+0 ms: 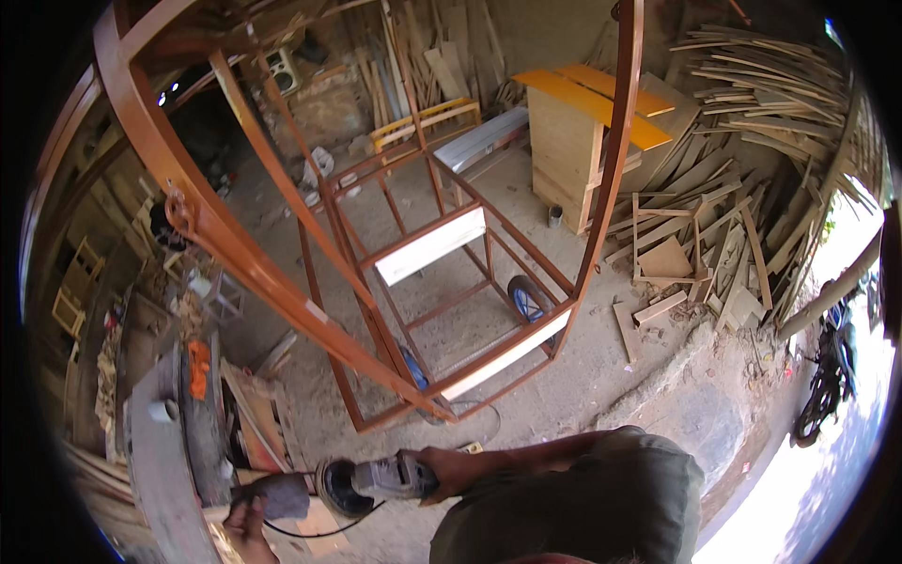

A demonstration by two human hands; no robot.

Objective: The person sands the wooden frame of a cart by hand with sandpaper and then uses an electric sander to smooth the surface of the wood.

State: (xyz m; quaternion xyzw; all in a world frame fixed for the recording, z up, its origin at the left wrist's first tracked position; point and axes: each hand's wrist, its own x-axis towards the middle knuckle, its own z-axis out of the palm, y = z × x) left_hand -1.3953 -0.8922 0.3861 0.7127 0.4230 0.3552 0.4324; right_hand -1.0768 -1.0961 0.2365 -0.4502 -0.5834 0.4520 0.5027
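Note:
At the bottom centre my right hand (449, 470) is wrapped round a grey power tool, which looks like an angle grinder (387, 477). Its round dark head (338, 487) points left. My left hand (246, 528), at the lower left, pinches a dark grey limp piece (282, 495); whether it is cloth or abrasive sheet I cannot tell. That piece lies close beside the tool's head. A black cable (305, 536) curves below both. Ahead of me stands a tall brown metal cart frame (395, 376) with white panels (432, 246) and blue-rimmed wheels (526, 299).
A workbench (169, 461) with an orange object (198, 369) and a white cup (164, 411) is at left. Wood scraps (761, 103) pile up at the right. A plywood cabinet (559, 141) with orange boards stands behind the frame; a motorcycle (832, 376) is outside.

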